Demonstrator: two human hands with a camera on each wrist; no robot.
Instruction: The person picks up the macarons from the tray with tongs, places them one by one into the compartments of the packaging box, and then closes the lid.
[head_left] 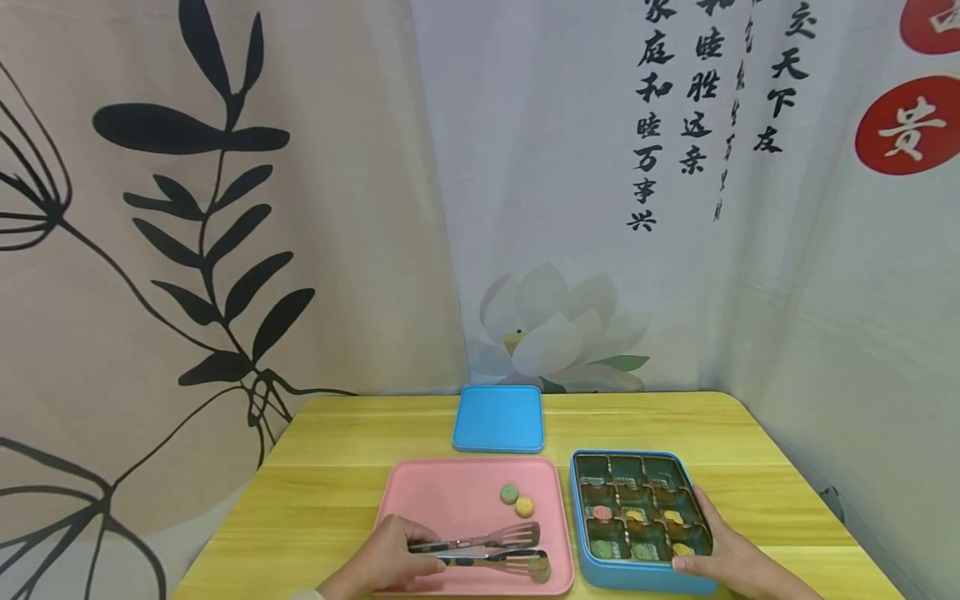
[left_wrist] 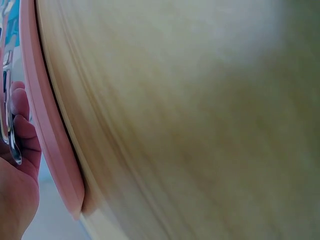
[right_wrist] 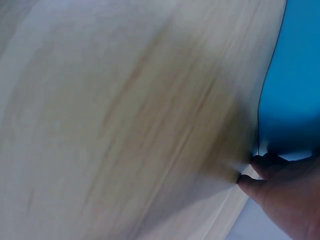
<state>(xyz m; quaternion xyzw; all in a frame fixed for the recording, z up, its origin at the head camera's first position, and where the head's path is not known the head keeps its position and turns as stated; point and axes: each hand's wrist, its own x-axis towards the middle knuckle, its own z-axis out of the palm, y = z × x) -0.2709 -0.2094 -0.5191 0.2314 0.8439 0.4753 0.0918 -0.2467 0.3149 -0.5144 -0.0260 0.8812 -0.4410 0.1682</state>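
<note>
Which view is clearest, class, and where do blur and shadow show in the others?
Head view: clearest, with the pink tray and blue box well defined; left wrist view: the tabletop looks soft, its grain smeared; right wrist view: grain blurred too, with dark shadow beside the right hand.

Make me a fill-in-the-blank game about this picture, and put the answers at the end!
The left hand holds tongs over a tray colored ____.
The right hand holds a box colored ____.
Inside the box, the insert has ____ compartments.
Beside the yellow treat on the tray sits one colored ____.

Missing words: pink; blue; nine; green.
</note>
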